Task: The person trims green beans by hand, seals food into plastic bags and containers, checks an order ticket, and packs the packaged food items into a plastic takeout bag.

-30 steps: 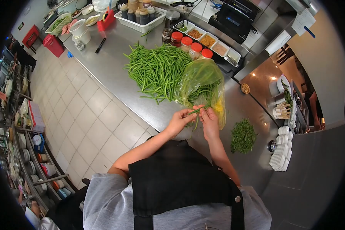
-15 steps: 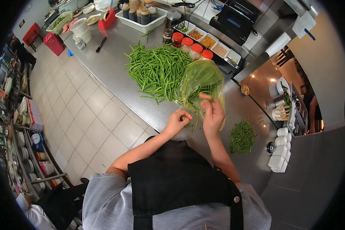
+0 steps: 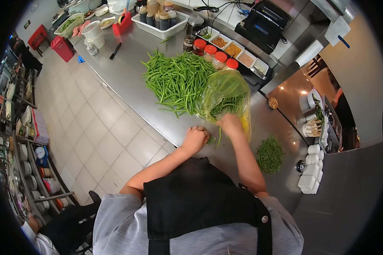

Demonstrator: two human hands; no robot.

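Right fingers [image 3: 224, 122] blurry, partly hidden

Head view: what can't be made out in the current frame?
In the head view:
Right hand: its own back, slightly blurred, hides any grip.
Left hand: curled, knuckles up, it hides anything inside.
Plastic bag: its film and the right hand obscure some contents.
Paper slip, upper right: writing too small.
Person, lower left: cut off by the dark edge.

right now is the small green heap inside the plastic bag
No, the small green heap lies on the metal counter, apart from the plastic bag.
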